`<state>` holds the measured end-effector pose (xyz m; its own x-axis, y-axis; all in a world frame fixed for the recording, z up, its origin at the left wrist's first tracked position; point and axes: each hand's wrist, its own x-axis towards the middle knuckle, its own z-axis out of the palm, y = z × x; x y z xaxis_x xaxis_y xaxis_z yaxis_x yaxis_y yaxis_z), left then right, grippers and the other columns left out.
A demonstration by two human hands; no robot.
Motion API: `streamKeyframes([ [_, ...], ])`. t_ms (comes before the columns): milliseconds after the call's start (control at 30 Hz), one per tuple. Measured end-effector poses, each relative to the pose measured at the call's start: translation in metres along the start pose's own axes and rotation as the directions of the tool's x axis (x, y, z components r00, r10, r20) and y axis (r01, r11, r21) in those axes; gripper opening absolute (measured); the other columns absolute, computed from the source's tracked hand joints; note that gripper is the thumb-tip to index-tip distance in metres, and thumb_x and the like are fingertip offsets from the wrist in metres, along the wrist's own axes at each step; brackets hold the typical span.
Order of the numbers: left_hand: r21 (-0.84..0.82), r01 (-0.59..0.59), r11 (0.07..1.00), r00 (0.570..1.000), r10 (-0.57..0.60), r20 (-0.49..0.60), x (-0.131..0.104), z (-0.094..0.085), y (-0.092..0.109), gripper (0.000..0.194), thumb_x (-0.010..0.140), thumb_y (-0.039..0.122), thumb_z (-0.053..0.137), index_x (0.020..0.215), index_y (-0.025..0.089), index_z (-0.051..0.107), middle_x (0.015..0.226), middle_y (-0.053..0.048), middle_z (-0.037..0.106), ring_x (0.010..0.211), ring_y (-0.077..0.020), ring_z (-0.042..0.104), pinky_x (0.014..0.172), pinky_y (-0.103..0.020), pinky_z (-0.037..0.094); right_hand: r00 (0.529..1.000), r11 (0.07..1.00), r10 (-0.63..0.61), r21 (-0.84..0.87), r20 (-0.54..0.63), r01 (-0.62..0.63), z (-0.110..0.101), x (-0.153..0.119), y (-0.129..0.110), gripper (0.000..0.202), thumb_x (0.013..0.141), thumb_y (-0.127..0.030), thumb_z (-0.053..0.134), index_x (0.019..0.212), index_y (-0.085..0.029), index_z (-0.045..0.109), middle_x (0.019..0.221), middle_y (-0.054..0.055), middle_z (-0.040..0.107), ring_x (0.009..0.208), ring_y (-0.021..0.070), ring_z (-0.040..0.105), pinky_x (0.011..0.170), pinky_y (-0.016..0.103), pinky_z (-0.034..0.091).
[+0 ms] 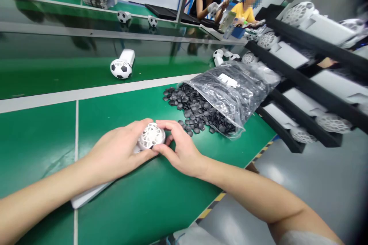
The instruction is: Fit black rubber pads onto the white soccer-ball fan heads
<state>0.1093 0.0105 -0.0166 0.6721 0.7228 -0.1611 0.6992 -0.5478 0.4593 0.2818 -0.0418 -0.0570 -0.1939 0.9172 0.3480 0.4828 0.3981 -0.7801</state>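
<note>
Both my hands close around the round head of a white handheld fan (151, 136), whose openwork grille faces up. My left hand (120, 153) grips the head from the left, with fingers behind the rim and thumb in front. On the opposite side, my right hand (179, 149) pinches the rim between thumb and fingers. The fan's long white handle runs under my left forearm, its end showing at the lower left. Whether a small piece sits under my right fingertips is hidden. Black pentagon pieces (198, 111) lie in a heap just beyond my right hand.
The heap spills from a clear plastic bag (238, 88). A fan with a black-and-white football head (121, 69) lies on the green conveyor belt (57, 72). At right, a black rack (316, 65) holds several white fans. Two people work at the back; another person's hand shows top left.
</note>
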Motion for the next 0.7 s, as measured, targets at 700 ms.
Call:
streamKeyframes([
  [700,0.209,-0.199,0.957,0.964,0.230,-0.135,0.007,0.000,-0.021,0.061,0.071,0.012,0.039,0.130,0.029,0.037,0.110,-0.006,0.052,0.096,-0.0262,0.047,0.076,-0.038,0.039,0.920,0.807,0.280,-0.587,0.276,-0.070,-0.096,0.037,0.042,0.011,0.072,-0.016,0.066,0.081,-0.015,0.060,0.084,0.004,0.058,0.081,0.0156,0.051,0.074,0.028,0.041],
])
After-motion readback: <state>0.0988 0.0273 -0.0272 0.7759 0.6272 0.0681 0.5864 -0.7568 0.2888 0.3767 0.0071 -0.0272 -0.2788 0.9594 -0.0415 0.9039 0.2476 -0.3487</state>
